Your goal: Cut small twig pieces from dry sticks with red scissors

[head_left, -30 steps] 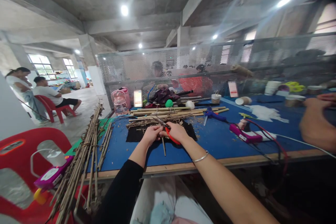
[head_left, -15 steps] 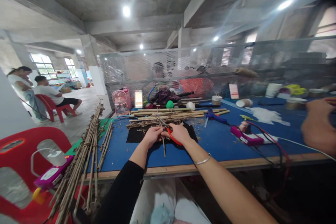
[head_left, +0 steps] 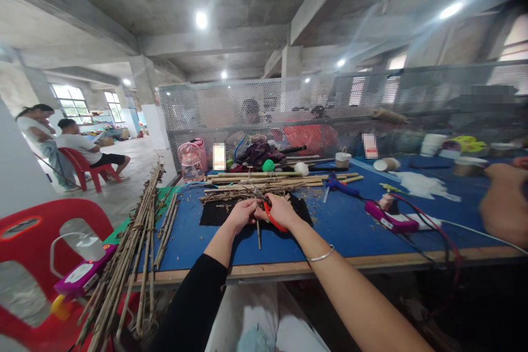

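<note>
My left hand (head_left: 242, 214) is closed around a thin dry stick (head_left: 259, 235), whose lower end points down toward me over the blue table. In my right hand (head_left: 280, 210) are red-handled scissors (head_left: 273, 219), their metal blades pointing up and to the left beside the stick. The two hands nearly touch. I cannot tell whether the blades meet the stick. Beneath lies a black cloth (head_left: 214, 216) with plant scraps on it. Just beyond the hands, a bundle of rough twigs (head_left: 223, 196) lies across the cloth's far edge.
A large bundle of dry stalks (head_left: 134, 231) leans at the table's left edge, by a red chair (head_left: 37, 214). A blue glue gun (head_left: 340, 185) and a purple power strip (head_left: 390, 219) lie to the right. Another person's arm (head_left: 501, 203) shows at far right.
The view has shifted slightly. My hands keep nearly the same pose on the stick and scissors. The other person's arm at far right has moved a little.
</note>
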Action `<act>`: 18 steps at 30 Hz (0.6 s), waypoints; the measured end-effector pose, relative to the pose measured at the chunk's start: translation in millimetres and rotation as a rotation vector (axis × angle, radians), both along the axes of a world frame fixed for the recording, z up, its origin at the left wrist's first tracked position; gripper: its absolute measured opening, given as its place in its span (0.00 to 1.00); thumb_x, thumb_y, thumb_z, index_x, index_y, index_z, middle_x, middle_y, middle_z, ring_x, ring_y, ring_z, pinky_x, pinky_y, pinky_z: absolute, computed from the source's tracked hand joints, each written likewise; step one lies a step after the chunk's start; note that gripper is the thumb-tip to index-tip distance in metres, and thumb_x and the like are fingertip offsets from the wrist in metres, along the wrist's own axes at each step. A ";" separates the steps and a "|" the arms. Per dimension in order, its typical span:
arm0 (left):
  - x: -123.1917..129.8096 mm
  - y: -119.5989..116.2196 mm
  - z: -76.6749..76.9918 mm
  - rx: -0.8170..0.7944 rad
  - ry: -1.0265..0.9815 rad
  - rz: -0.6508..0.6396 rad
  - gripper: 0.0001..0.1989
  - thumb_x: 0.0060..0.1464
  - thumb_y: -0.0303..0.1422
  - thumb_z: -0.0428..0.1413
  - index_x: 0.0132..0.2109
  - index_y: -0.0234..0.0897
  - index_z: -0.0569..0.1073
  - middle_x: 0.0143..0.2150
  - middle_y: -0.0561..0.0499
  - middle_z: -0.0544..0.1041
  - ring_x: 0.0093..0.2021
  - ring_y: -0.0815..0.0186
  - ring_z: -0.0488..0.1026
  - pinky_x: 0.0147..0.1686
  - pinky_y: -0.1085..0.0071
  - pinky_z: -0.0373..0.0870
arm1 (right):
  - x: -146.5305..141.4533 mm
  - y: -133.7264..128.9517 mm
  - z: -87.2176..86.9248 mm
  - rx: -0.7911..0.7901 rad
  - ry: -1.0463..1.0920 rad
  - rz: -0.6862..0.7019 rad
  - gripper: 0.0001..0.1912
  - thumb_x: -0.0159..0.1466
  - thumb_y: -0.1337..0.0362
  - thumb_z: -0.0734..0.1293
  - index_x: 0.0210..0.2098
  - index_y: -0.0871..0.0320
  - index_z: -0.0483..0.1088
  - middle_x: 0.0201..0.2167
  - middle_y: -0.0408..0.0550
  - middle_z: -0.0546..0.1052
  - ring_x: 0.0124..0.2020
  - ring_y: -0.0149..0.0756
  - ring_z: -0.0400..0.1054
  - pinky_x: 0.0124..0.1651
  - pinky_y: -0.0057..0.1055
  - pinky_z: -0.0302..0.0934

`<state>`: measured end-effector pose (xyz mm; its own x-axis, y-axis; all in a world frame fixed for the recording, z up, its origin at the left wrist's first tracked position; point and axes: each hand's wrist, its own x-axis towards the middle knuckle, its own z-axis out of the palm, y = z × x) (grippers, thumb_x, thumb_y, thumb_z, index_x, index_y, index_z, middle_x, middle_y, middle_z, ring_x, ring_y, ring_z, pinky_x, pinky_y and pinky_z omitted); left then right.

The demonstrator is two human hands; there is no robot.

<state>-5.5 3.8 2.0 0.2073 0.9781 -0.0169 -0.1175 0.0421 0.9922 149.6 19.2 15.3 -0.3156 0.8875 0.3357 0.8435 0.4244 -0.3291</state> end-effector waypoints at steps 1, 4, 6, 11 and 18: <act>0.0 0.1 -0.1 -0.003 -0.002 0.000 0.21 0.47 0.40 0.56 0.46 0.32 0.71 0.23 0.55 0.68 0.18 0.77 0.61 0.18 0.80 0.56 | 0.0 -0.6 0.5 -0.003 0.000 0.000 0.34 0.48 0.41 0.65 0.46 0.57 0.64 0.39 0.52 0.73 0.39 0.40 0.67 0.35 0.28 0.53; 0.1 -0.1 0.5 0.000 0.002 0.000 0.21 0.47 0.40 0.56 0.46 0.32 0.71 0.21 0.56 0.66 0.17 0.78 0.59 0.18 0.80 0.56 | -0.3 -3.0 3.0 -0.017 0.004 0.012 0.33 0.49 0.41 0.66 0.45 0.58 0.65 0.39 0.52 0.73 0.39 0.40 0.67 0.36 0.28 0.53; 0.1 -0.3 0.6 0.017 0.009 -0.004 0.22 0.46 0.41 0.57 0.46 0.31 0.72 0.19 0.57 0.65 0.17 0.78 0.58 0.17 0.80 0.55 | -0.7 -4.5 5.0 -0.033 0.005 0.028 0.31 0.49 0.42 0.66 0.43 0.58 0.65 0.38 0.51 0.73 0.39 0.40 0.67 0.36 0.28 0.54; -0.9 1.3 -2.3 0.026 0.035 -0.006 0.22 0.46 0.42 0.56 0.45 0.30 0.72 0.19 0.55 0.67 0.18 0.75 0.62 0.16 0.80 0.53 | -0.6 -6.0 7.7 -0.096 -0.026 -0.005 0.28 0.50 0.40 0.64 0.40 0.55 0.67 0.35 0.50 0.75 0.37 0.41 0.69 0.34 0.28 0.54; -1.5 3.6 -5.4 0.025 0.033 -0.004 0.18 0.47 0.39 0.56 0.43 0.30 0.73 0.19 0.54 0.67 0.18 0.75 0.63 0.16 0.80 0.54 | 0.9 -3.6 3.6 -0.053 -0.034 0.004 0.30 0.50 0.37 0.62 0.41 0.52 0.70 0.35 0.50 0.76 0.38 0.41 0.70 0.35 0.29 0.56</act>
